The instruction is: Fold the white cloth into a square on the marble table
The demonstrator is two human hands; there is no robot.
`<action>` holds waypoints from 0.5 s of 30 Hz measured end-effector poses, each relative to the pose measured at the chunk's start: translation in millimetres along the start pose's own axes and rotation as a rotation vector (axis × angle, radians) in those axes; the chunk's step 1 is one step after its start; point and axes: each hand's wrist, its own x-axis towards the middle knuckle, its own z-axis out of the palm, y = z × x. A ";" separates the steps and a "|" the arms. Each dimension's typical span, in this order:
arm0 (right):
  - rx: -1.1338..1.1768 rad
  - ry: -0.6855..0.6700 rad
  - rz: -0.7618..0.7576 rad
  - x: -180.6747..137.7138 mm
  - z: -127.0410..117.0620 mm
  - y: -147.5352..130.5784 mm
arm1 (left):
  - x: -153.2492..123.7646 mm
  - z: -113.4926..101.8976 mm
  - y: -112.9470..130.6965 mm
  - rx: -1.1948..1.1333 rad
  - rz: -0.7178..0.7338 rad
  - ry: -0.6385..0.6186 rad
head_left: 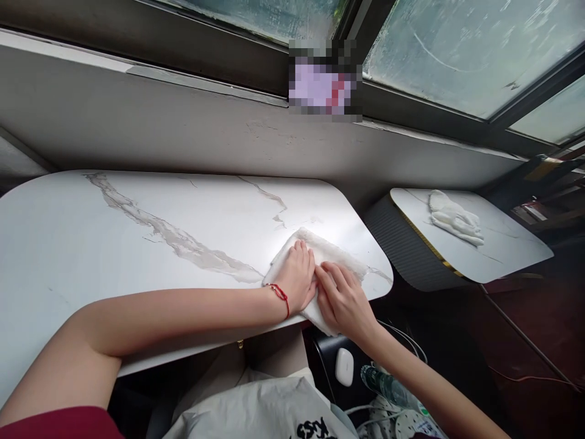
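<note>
A white cloth lies near the right front edge of a white marble-patterned table. My left hand, with a red thread at the wrist, presses flat on the cloth, fingers together and stretched forward. Beside it, touching it, my right hand rests on the cloth's near part, fingers bent and lying over the fabric at the table's edge. Part of the cloth hangs over that edge under my right hand.
A smaller white table stands to the right with a crumpled white cloth on it. A window sill and wall run behind. Below the table edge lie a white bag, a plastic bottle, a white charger and cables.
</note>
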 end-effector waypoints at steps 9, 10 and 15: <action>0.152 -0.111 -0.047 82.5 50.8 42.7 | 36.9 -5.4 -59.9 0.045 -0.213 -0.040; 0.165 -0.125 -0.066 93.1 56.4 45.8 | 39.9 -5.7 -66.6 0.051 -0.244 -0.040; 0.233 -0.172 -0.110 147.0 85.7 52.2 | 51.7 -8.3 -99.8 0.085 -0.393 -0.072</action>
